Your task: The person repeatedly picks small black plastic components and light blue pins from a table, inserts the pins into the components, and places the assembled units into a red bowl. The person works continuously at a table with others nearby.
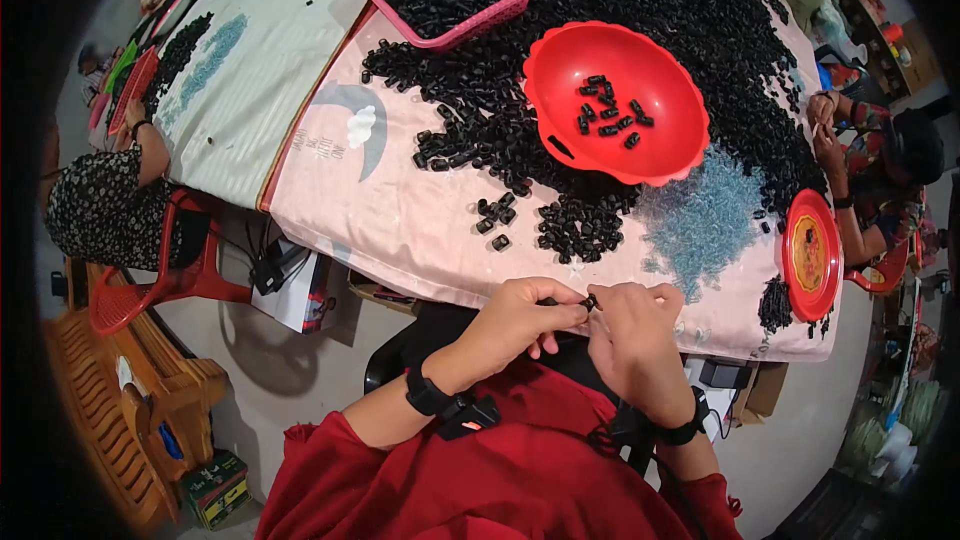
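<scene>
My left hand (512, 330) and my right hand (640, 345) meet above the near edge of the table. Between their fingertips is a small black cylindrical piece (591, 302), pinched from both sides; its fine detail is too small to tell. Just beyond my hands lies a small cluster of black pieces (580, 228), with a few loose ones to its left. A heap of small clear bluish parts (705, 215) spreads to the right of that cluster. Further off, a red scalloped bowl (620, 70) holds several black pieces.
A pink basket (515, 5) full of black pieces stands at the back, beside a large black pile (660, 0). At right are a red plate (812, 255) and dark thin parts (775, 305). Other people sit at the left and right sides. A red chair (190, 260) stands at left.
</scene>
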A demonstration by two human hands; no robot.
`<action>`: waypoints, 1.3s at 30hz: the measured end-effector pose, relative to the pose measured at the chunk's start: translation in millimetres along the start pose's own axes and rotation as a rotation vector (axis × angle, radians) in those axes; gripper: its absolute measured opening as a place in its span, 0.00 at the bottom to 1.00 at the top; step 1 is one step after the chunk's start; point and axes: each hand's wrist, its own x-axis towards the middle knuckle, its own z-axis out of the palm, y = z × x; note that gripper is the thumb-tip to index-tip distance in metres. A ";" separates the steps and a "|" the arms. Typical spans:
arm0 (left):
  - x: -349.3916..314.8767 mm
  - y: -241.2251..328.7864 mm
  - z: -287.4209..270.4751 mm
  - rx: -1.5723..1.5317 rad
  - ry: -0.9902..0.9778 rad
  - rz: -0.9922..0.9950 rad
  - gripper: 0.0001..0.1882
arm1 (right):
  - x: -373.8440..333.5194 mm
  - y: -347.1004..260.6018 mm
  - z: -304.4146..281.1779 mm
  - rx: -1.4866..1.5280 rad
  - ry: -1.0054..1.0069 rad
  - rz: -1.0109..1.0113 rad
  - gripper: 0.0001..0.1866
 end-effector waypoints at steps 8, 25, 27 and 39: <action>-2.4 3.3 1.5 -0.008 -0.016 -0.027 0.15 | 1.0 -2.9 0.7 -0.069 -0.015 -0.004 0.22; 5.7 -0.6 -1.2 0.012 -0.056 0.031 0.17 | -4.9 -4.0 10.6 -0.171 0.106 -0.015 0.25; 6.2 -2.3 -1.9 -0.015 -0.076 0.018 0.17 | -5.8 -2.3 12.4 -0.183 0.125 -0.021 0.25; 15.0 -17.0 -1.0 -0.076 -0.076 0.017 0.17 | -7.5 -0.2 19.0 -0.126 0.139 -0.034 0.25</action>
